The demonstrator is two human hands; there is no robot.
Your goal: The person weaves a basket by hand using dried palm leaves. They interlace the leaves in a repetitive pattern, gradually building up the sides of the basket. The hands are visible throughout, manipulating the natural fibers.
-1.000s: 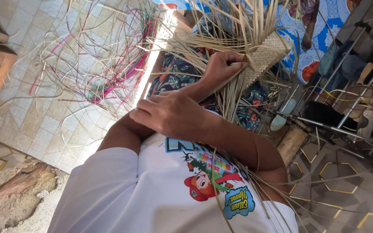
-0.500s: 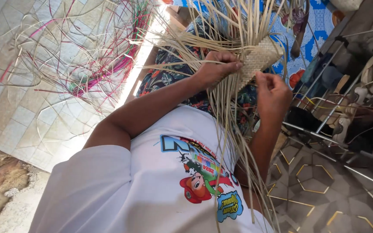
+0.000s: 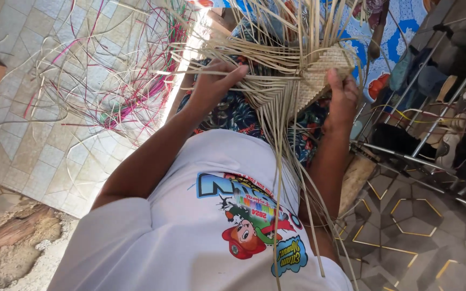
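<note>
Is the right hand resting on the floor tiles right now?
No, the right hand is raised at the edge of the pale woven mat piece, gripping it among the loose straw strips.

Left hand [image 3: 214, 86] fingers extended, right hand [image 3: 343, 94] curled, arms raised

loose straw strips [image 3: 276, 140] crowd hands (front)

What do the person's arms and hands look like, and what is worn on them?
Both arms are bare from the short sleeves down. The left hand and the right hand wear no gloves, and no rings or watch can be seen. The sleeves belong to a white T-shirt with a colourful cartoon print on the front. Whether anything circles the wrists is hard to tell, because thin straw strips cross them.
</note>
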